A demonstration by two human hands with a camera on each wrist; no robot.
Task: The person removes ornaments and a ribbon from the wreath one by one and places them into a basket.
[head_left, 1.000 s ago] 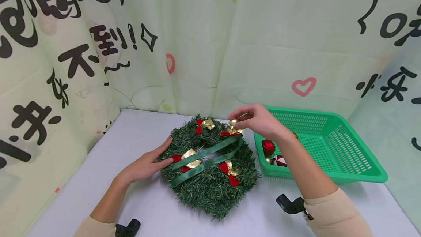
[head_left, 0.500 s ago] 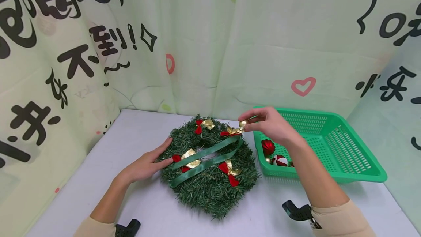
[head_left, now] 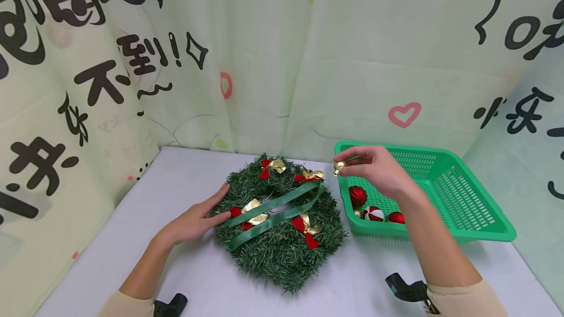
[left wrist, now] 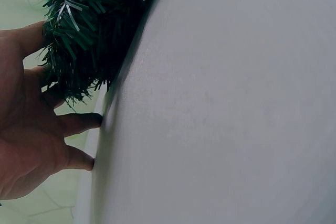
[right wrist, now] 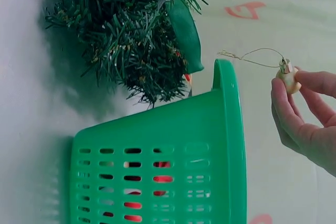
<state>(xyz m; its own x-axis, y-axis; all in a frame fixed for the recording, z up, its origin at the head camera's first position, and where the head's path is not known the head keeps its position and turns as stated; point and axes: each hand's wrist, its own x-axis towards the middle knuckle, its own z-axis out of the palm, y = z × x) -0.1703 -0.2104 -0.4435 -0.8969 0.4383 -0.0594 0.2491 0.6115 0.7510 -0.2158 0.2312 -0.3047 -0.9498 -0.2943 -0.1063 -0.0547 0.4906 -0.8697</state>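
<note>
A green artificial wreath (head_left: 282, 263) lies on the white table, trimmed with several red-and-gold bows (head_left: 308, 229) and a green ribbon (head_left: 304, 191). My left hand (head_left: 196, 221) rests on the wreath's left edge, fingers spread; in the left wrist view two of its fingertips (left wrist: 92, 121) come down to the tabletop. Between thumb and fingers my right hand (head_left: 379, 170) pinches a small gold bauble (head_left: 339, 168) over the left rim of the green basket. A thin gold hanging loop (right wrist: 262, 51) trails from the bauble's cap in the right wrist view.
The green plastic basket (head_left: 476, 229) stands right of the wreath, close to it. Inside lie a ridged red ornament (head_left: 358, 195), a red-and-white ball (head_left: 373, 214) and a red ball (head_left: 396, 217). A printed curtain (head_left: 264, 62) hangs behind the table.
My right hand has moved right with the gold bauble, from above the wreath's upper-right bow to the basket's rim. My left hand has stayed on the wreath.
</note>
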